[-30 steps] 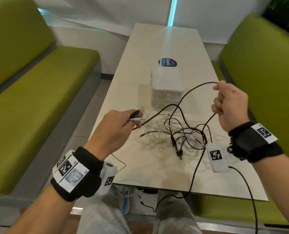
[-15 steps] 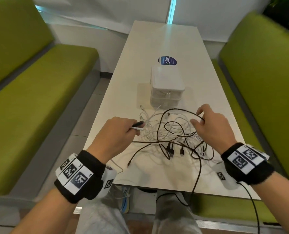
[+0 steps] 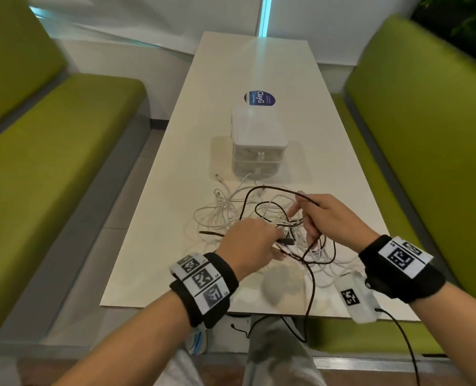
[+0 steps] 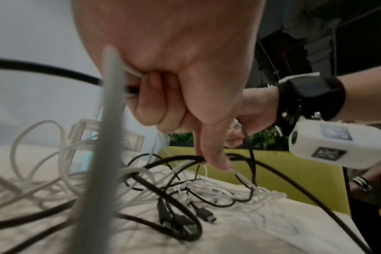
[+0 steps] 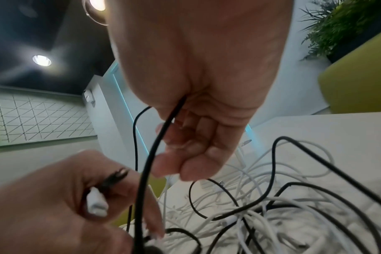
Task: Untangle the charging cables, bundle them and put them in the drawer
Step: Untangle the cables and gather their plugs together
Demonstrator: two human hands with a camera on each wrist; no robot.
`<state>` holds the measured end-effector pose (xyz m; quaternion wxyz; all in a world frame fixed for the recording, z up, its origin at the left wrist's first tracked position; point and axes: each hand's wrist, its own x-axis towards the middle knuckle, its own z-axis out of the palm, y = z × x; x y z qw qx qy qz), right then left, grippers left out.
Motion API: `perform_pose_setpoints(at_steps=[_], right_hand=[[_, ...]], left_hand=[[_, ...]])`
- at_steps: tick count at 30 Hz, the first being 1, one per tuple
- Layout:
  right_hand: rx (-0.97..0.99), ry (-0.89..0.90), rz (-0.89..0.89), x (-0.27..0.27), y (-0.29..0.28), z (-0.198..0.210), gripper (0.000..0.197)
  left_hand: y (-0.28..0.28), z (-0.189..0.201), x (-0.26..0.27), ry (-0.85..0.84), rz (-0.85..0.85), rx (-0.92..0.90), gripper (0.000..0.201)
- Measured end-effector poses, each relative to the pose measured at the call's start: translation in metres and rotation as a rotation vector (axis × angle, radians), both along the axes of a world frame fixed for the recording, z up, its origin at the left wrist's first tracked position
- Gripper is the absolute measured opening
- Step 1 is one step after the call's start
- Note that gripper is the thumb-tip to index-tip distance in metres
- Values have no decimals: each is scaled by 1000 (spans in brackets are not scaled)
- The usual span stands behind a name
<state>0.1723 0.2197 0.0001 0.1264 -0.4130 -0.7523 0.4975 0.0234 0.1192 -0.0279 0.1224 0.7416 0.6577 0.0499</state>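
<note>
Head view: tangle of black and white charging cables (image 3: 262,218) heaped on the near half of the table (image 3: 159,246), just this side of the closed white drawer unit (image 3: 257,146). Left hand (image 3: 248,240) low over the heap, pinching cable plugs. Right hand (image 3: 326,218) curled on a black cable (image 3: 248,199).

Left wrist view: fingers (image 4: 150,96) curled around a white cable (image 4: 109,137) and a black one, index finger stretched down to the pile.

Right wrist view: black cable (image 5: 150,154) clamped under the thumb, fingers (image 5: 196,154) loosely curled.
</note>
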Motion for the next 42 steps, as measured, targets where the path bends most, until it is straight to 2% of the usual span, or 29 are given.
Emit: perform_pose_setpoints(at_steps=[3,8,11,13,16,22,26,28,31,35,37,40,42], right_hand=[[34,-16,10,5,2,1,44],[124,-228,220,9,-3,0,21],[-42,-356,327,9,-7,-2,28],[-50,-368,350,8,-8,-5,26],[18,-335,323,8,-8,-11,19],[68,-126,152,6,-6,-20,14],[-6,63,-83,4,3,-11,17],[-78,128,-139,2,7,-1,18],[-121,170,-62,-10,5,9,20],[-36,168,101,-25,-8,14,27],[-139,187,157,-26,-13,16,34],[-333,259,149,-25,-12,19,36],[-210,206,106,-26,-9,17,30]], left_hand=[[3,-3,-1,36,1,17,20],[3,-2,-11,30,7,78,26],[1,-1,-13,-82,76,108,27],[-1,1,-15,-218,170,119,26],[-3,3,-19,-282,264,126,21],[-4,5,-27,-195,313,193,24],[-8,2,-39,-171,400,252,21],[-11,0,-39,-249,380,240,24],[-13,3,-19,-431,291,155,34],[-6,3,2,-514,218,43,34],[-4,0,4,-595,253,4,27],[-3,-2,3,-715,326,-17,19],[-3,0,3,-695,344,32,15]])
